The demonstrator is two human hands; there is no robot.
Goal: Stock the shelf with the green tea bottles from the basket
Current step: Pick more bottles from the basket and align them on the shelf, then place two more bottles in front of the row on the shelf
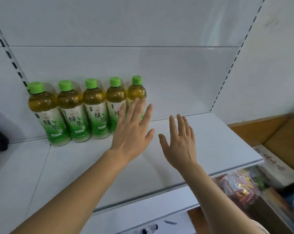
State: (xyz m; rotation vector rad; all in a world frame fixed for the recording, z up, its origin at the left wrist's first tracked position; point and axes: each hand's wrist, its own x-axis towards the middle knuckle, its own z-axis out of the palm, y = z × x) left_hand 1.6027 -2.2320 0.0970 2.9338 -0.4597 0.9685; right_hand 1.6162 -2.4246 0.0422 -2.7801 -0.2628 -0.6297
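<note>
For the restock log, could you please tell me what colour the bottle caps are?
The caps are bright green, seen in the head view.

Both forearms are bare from wrist to elbow, with no sleeve, watch, ring or band showing on either. The left hand (131, 132) and right hand (180, 144) wear no gloves, and their nails are short and unpainted. At five o'clock, a pale sliver may be a garment's edge.
</note>
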